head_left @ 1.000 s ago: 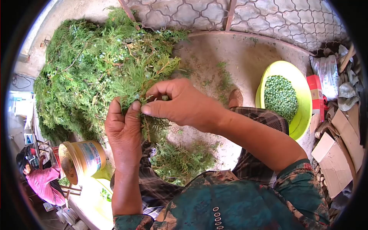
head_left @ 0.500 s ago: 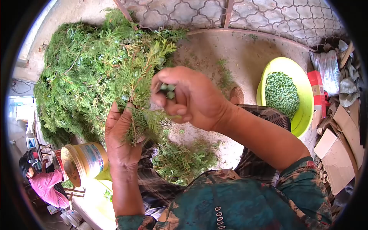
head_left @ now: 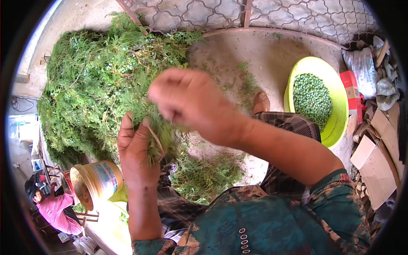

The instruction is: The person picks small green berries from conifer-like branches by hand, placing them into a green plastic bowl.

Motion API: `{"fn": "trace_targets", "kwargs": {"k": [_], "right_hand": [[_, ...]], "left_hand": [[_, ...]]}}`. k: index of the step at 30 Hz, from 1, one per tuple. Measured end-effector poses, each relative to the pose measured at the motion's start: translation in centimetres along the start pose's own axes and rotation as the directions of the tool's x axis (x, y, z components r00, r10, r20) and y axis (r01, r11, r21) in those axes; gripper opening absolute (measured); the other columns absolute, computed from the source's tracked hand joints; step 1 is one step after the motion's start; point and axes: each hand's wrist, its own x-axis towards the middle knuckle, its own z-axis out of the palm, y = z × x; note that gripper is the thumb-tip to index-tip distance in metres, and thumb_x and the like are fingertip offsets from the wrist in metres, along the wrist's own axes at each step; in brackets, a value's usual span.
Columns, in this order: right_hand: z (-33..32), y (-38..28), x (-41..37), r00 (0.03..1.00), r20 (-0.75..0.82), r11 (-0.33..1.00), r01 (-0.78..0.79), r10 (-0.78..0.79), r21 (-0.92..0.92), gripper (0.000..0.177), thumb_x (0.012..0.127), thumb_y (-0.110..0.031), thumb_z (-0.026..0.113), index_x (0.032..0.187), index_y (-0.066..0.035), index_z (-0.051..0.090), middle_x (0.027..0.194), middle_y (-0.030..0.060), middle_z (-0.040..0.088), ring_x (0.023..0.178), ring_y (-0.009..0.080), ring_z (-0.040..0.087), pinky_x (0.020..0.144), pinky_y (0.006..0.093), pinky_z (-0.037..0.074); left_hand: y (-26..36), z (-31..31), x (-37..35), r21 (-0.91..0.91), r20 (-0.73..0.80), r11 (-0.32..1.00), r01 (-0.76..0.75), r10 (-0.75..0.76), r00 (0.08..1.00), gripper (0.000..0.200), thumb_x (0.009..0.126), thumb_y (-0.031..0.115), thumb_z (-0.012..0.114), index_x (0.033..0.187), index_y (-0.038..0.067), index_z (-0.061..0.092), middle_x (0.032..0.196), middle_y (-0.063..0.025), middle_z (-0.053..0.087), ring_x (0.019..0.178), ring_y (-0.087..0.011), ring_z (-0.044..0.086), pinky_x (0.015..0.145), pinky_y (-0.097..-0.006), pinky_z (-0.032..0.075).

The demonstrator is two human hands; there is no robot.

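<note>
My left hand (head_left: 138, 155) is closed around the stem end of a leafy evergreen sprig (head_left: 163, 138), thumb and fingers pinching it. Over the sprig's upper part, my right hand (head_left: 197, 104) is curled and blurred by motion. Small green cones showed inside its curled fingers half a second ago; the back of the hand hides them now. A large heap of cut evergreen branches (head_left: 89, 93) with pale green cones lies beyond my left hand. More trimmed sprigs (head_left: 208, 174) rest on the floor between my legs.
A yellow-green basin (head_left: 338, 123) at right holds many green cones (head_left: 312, 100). Beside it are a red box (head_left: 350, 93) and cardboard (head_left: 374, 170). A yellow bucket (head_left: 104, 176) stands at left, near a person in pink (head_left: 57, 210). A metal lattice (head_left: 306, 17) runs along the back.
My right hand has moved left and turned its back to view, covering the sprig's top. The sprig has bent and bunched closer to my left hand, which stays nearly in place.
</note>
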Motion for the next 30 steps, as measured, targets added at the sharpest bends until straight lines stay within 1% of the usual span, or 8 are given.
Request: {"fn": "trace_targets", "kwargs": {"k": [1,5,8,11,16,23,28,30], "right_hand": [[-0.8,-1.0,0.1,0.974,0.048,0.9,-0.223,0.221,0.374,0.015,0.086,-0.018,0.052,0.083,-0.003,0.054,0.068,0.0036,0.054,0.048,0.0093,0.044,0.044,0.0236,0.038],[-3.0,-2.6,1.1,0.97,0.02,0.62,-0.171,0.243,0.766,0.021,0.09,-0.023,0.047,0.078,-0.006,0.053,0.065,-0.0006,0.05,0.043,0.0034,0.035,0.037,0.0191,0.028],[-2.9,-2.5,0.2,0.963,0.08,0.74,-0.249,0.256,0.625,0.025,0.091,-0.027,0.048,0.078,-0.007,0.053,0.064,-0.0017,0.049,0.043,0.0032,0.035,0.036,0.0184,0.026],[-2.3,-1.7,-0.5,0.907,0.153,0.895,-0.415,0.392,0.167,0.024,0.088,-0.028,0.056,0.082,-0.005,0.054,0.066,-0.0019,0.05,0.048,0.003,0.039,0.039,0.0195,0.028],[-0.4,-1.6,-0.7,0.894,0.213,0.899,-0.423,0.394,0.115,0.029,0.087,-0.026,0.058,0.101,-0.001,0.055,0.064,-0.002,0.049,0.057,0.0028,0.043,0.048,0.0185,0.034],[0.2,0.5,-0.7,0.958,0.175,0.969,-0.207,0.228,-0.132,0.02,0.085,-0.018,0.058,0.09,0.001,0.056,0.064,-0.0024,0.049,0.058,0.004,0.043,0.049,0.0232,0.036],[1.0,1.0,-1.3,0.998,0.008,0.841,0.057,-0.063,-0.538,0.015,0.081,-0.013,0.056,0.087,0.0,0.051,0.062,0.0117,0.052,0.052,0.0231,0.05,0.051,0.0318,0.04],[1.3,1.5,-1.4,0.99,0.044,0.82,0.133,-0.131,-0.557,0.014,0.081,-0.012,0.056,0.085,0.0,0.05,0.063,0.0176,0.05,0.051,0.0327,0.049,0.05,0.0352,0.041]], "left_hand": [[0.2,-1.3,0.4,-0.09,0.095,0.992,0.083,-0.074,0.993,0.023,0.089,0.006,0.051,0.112,0.008,0.051,0.086,-0.0018,0.059,0.06,-0.0062,0.049,0.048,-0.0174,0.037],[0.5,-1.4,0.2,-0.194,0.039,0.965,0.178,-0.174,0.984,0.016,0.088,0.006,0.05,0.104,0.011,0.051,0.073,-0.0004,0.052,0.045,-0.005,0.033,0.037,-0.0171,0.024],[0.6,-1.3,0.1,-0.256,0.036,0.953,0.16,-0.156,0.987,0.014,0.089,0.007,0.048,0.102,0.011,0.05,0.072,-0.0008,0.052,0.045,-0.0052,0.034,0.037,-0.0169,0.024],[0.4,-2.5,0.4,-0.291,0.104,0.944,0.155,-0.13,0.986,0.014,0.089,0.01,0.051,0.103,0.012,0.051,0.075,-0.001,0.055,0.047,-0.006,0.038,0.037,-0.0172,0.026],[0.3,-1.7,0.3,-0.197,0.134,0.974,0.11,-0.084,0.987,0.017,0.088,0.014,0.054,0.105,0.013,0.052,0.082,-0.0009,0.059,0.052,-0.0063,0.045,0.036,-0.0178,0.029],[0.2,-0.7,0.2,-0.179,0.047,0.979,0.094,-0.087,0.995,0.015,0.09,0.013,0.049,0.105,0.01,0.049,0.076,-0.001,0.055,0.051,-0.0057,0.042,0.038,-0.0173,0.029],[0.0,0.0,-0.2,-0.187,0.112,0.968,0.165,-0.146,0.983,0.014,0.091,0.018,0.052,0.104,0.011,0.05,0.075,0.0009,0.053,0.051,-0.0047,0.04,0.041,-0.0173,0.03],[-0.1,0.6,-0.4,-0.181,-0.042,0.974,0.136,-0.146,0.988,0.014,0.09,0.018,0.052,0.101,0.008,0.05,0.075,-0.0002,0.052,0.051,-0.0057,0.038,0.042,-0.019,0.031]]}}
